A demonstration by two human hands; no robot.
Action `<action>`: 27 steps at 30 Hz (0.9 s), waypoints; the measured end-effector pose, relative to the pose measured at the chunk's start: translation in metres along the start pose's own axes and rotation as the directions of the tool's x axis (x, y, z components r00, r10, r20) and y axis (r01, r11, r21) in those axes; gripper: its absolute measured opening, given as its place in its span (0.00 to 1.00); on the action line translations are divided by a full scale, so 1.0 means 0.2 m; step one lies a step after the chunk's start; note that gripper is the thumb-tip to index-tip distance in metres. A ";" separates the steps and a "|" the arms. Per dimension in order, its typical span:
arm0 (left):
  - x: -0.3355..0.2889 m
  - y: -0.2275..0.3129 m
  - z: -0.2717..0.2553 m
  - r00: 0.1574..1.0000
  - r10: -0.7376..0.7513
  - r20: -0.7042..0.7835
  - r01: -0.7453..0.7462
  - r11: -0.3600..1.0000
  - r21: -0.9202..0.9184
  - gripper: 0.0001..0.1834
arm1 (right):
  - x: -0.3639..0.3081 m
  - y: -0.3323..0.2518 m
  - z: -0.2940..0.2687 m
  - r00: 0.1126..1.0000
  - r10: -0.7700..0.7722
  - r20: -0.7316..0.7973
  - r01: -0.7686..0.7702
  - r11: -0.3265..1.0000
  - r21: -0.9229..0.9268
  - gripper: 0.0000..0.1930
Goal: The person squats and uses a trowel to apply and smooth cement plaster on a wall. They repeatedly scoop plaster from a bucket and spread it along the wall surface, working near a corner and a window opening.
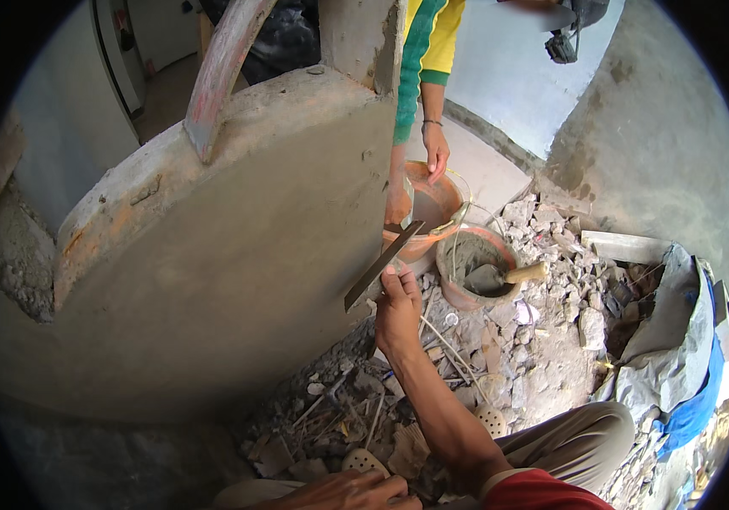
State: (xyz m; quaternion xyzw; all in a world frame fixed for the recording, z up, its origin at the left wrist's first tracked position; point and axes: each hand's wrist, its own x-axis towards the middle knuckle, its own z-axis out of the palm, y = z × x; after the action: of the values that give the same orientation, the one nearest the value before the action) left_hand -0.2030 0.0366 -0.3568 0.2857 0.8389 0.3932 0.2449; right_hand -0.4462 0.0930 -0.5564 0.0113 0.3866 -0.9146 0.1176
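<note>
My right hand (398, 310) is closed on the handle of a plastering trowel (384, 266) with a long, flat, dark blade. The blade is tilted, seen nearly edge-on, beside the right end of a curved low wall (237, 280) coated in smooth grey plaster. Low at the bottom edge, my left hand (352, 493) lies by my leg, its fingers loosely bent and no tool visible in it. Just beyond the trowel stands an orange bucket (456, 223). In front of that, a smaller bucket (458, 297) contains grey mortar and a wooden-handled trowel (528, 273).
A co-worker in a yellow and green sleeve (437, 51) has both hands at the orange bucket. Broken rubble (551, 314) and sticks cover the ground around my feet. A slanted wooden piece (224, 76) leans on the wall top. Grey and blue sheeting (679, 357) lies right.
</note>
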 end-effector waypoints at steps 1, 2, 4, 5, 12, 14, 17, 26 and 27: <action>0.00 0.00 0.00 1.000 -0.002 0.007 0.002 1.000 0.004 0.17 | -0.01 0.02 0.01 0.997 -0.053 0.054 0.050 0.998 0.045 0.15; 0.00 0.00 0.00 1.000 -0.007 0.011 0.007 1.000 0.003 0.18 | -0.01 0.03 0.04 0.997 -0.053 0.049 0.049 0.996 0.076 0.14; 0.00 0.01 0.00 1.000 -0.013 0.017 0.013 1.000 0.005 0.18 | -0.01 0.02 0.12 0.994 -0.099 0.049 0.095 0.993 0.076 0.14; 0.00 0.01 -0.01 1.000 -0.016 0.024 0.016 1.000 0.001 0.19 | 0.00 0.01 0.17 0.988 -0.145 0.058 0.143 0.989 0.045 0.15; 0.01 0.01 -0.03 0.999 -0.029 0.043 0.030 0.999 -0.022 0.21 | -0.10 -0.21 0.48 0.899 -0.390 0.197 0.412 0.907 -0.086 0.18; 0.01 0.01 -0.03 0.998 -0.033 0.049 0.035 0.998 -0.047 0.21 | -0.13 -0.28 0.55 0.875 -0.401 0.270 0.439 0.893 -0.099 0.21; 0.01 0.01 -0.02 0.998 -0.038 0.051 0.041 0.997 -0.060 0.21 | -0.17 -0.33 0.64 0.758 -0.491 0.430 0.631 0.719 -0.292 0.20; -0.01 -0.02 0.04 0.999 0.053 -0.003 -0.053 0.999 0.000 0.15 | -0.35 -0.39 0.52 0.622 -0.247 0.743 0.624 0.729 -0.281 0.18; -0.02 -0.03 0.04 0.999 0.036 -0.025 -0.035 0.999 0.030 0.15 | -0.31 -0.42 0.49 0.738 -0.211 0.641 0.490 0.821 -0.294 0.19</action>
State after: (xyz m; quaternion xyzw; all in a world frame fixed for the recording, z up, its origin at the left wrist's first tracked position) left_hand -0.1965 0.0347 -0.3648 0.2990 0.8424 0.3888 0.2229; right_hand -0.3967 0.0920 -0.4219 -0.3711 0.5244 -0.7647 0.0496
